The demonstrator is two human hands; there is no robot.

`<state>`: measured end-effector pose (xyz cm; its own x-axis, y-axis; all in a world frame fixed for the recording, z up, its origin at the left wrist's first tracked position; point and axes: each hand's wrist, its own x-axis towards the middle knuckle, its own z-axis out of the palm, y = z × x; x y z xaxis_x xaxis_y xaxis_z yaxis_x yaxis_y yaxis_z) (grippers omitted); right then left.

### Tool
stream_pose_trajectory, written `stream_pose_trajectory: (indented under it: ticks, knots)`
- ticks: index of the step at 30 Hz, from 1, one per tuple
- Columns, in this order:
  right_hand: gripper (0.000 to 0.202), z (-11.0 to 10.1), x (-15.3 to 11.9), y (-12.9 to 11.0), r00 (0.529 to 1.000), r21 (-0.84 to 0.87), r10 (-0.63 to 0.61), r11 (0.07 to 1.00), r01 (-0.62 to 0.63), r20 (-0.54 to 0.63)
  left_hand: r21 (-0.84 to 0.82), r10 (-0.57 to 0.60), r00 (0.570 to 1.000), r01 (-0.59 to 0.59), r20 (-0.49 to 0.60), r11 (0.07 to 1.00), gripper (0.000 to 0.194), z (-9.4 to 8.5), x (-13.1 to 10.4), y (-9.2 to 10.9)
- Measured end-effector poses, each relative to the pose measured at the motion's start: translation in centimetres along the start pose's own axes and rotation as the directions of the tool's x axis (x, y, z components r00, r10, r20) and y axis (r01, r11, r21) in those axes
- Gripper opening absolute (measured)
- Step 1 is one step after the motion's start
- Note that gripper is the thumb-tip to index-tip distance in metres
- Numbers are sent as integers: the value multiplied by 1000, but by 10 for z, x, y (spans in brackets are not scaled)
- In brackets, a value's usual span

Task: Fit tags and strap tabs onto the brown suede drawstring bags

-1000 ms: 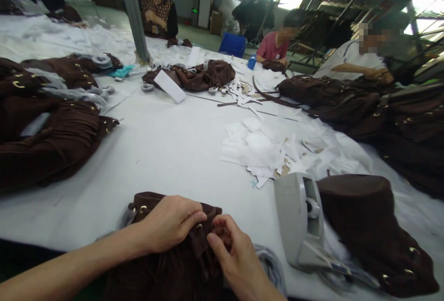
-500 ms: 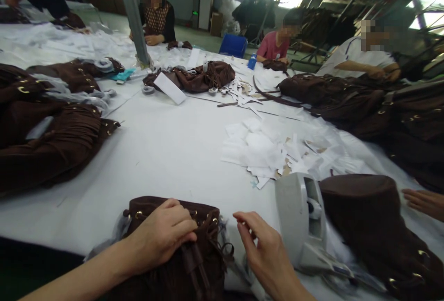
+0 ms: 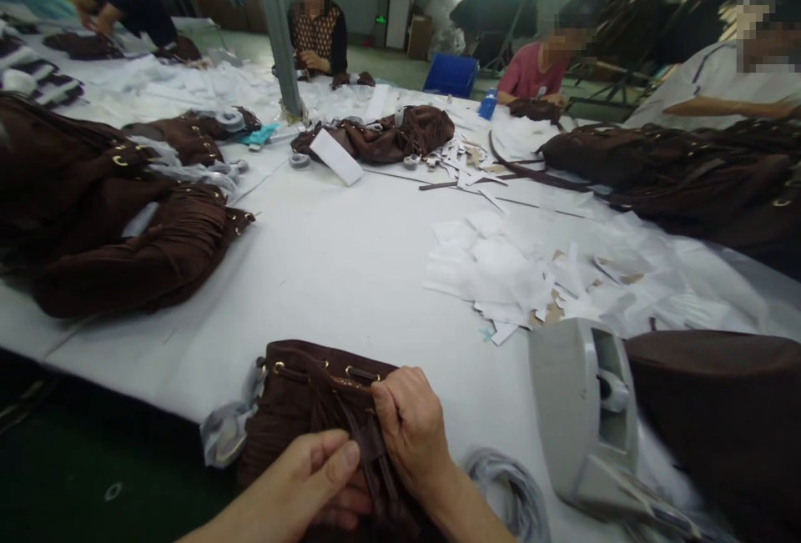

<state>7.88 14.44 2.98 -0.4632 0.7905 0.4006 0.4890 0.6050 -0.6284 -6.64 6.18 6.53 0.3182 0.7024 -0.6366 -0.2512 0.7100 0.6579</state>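
A dark brown drawstring bag (image 3: 294,397) with gold eyelets and gathered sides sits at the table's near edge in front of me. My right hand (image 3: 413,434) is closed on the bag's top rim at its right side, thumb toward me. Lower down, my left hand (image 3: 322,476) pinches the drawstring's leather slider (image 3: 370,443) at the front of the bag. Two cords hang below the slider. Clear plastic wrapping (image 3: 225,434) sticks out at the bag's left side.
To the right stand a grey tape dispenser (image 3: 563,409), a coil wrapped in plastic (image 3: 510,489) and another brown bag (image 3: 719,393). Paper scraps (image 3: 501,263) lie beyond. Brown bags are heaped at left (image 3: 125,218) and far right (image 3: 688,159). Several people work around the table; a metal post (image 3: 279,34) rises from it.
My right hand has moved from beside the bag onto its rim. My left hand has left the rim and dropped to the slider. The view has swung left.
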Motion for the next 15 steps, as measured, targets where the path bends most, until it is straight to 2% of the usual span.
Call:
stream_pose_trajectory:
  ticks: [2, 6, 10, 15]
  knots:
    - [34, 3, -3, -2, 999, -17, -15, 1000, 14, -45, -151, 44, 999, -41, 17, 988, 44, 10, 7, 1]
    - [33, 8, -5, 3, 989, -16, -71, 997, 70, -132, -278, -6, 994, -24, -107, 960, 45, 22, 17, 4]
    - [33, 15, -3, 16, 971, -28, -171, 985, 169, -166, -198, -61, 990, 35, -126, 980, 48, 18, 23, -2]
    - [34, 20, -2, 24, 969, -76, -189, 981, 179, -158, 5, 125, 990, -125, -62, 992, 45, 14, 29, -12]
